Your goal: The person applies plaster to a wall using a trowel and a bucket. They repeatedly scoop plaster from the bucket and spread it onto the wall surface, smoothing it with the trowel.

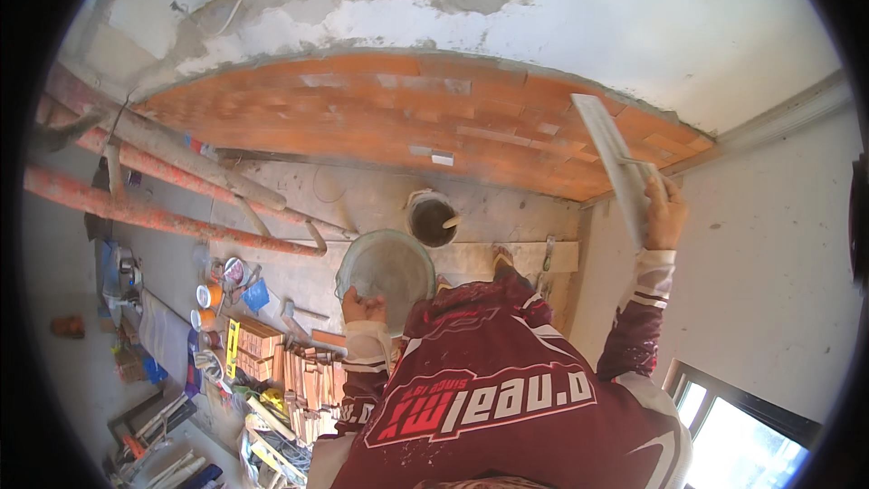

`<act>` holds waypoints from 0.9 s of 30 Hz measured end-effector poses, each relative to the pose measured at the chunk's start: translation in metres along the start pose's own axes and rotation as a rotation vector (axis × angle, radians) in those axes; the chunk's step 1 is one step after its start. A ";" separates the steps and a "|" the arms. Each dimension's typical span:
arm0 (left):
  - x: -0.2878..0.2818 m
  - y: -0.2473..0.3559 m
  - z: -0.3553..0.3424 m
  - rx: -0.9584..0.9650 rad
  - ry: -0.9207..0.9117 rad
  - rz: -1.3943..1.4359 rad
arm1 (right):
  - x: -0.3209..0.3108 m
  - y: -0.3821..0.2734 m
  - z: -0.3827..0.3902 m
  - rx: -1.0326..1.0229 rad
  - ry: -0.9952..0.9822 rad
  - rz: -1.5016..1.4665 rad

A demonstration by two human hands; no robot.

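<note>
While the right hand (665, 208) wraps its fingers closed around the grip of a long plastering float (608, 154) at the right of the frame, near the orange brickwork (507, 131), the left hand (365, 308) has its fingers bent over the near-left rim of a round basin (387, 263) at the centre; whether they grip it, I cannot tell. A smaller bucket (427, 215) stands just beyond the basin, a stick-like handle (452, 222) poking out.

Right arm (640, 317) extended forward, out right; right hand (666, 212) closed in grip. Left arm (367, 359) lower, nearer torso (493, 367); left hand (365, 309) curled, gripping.
</note>
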State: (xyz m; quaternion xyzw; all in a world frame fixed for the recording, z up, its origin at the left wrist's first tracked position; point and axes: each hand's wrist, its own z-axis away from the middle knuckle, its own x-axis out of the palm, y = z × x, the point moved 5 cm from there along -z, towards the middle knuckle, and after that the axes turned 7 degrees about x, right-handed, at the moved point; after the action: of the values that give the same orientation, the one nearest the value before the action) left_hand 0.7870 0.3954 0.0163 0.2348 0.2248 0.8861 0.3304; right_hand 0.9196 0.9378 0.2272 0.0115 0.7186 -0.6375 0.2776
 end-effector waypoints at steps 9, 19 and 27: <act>0.010 -0.021 0.014 -0.006 0.027 -0.075 | 0.035 -0.001 -0.020 0.012 -0.099 -0.130; 0.034 -0.044 0.014 -0.035 -0.069 -0.126 | -0.001 0.027 -0.062 0.042 -0.032 -0.053; 0.048 -0.056 0.015 -0.046 -0.071 -0.154 | -0.072 0.061 -0.101 -0.023 0.090 0.055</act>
State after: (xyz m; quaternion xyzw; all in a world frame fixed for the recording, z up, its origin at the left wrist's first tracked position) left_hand 0.7901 0.4698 0.0099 0.2404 0.2099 0.8542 0.4105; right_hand 0.9645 1.0666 0.2054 0.0569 0.7371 -0.6201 0.2625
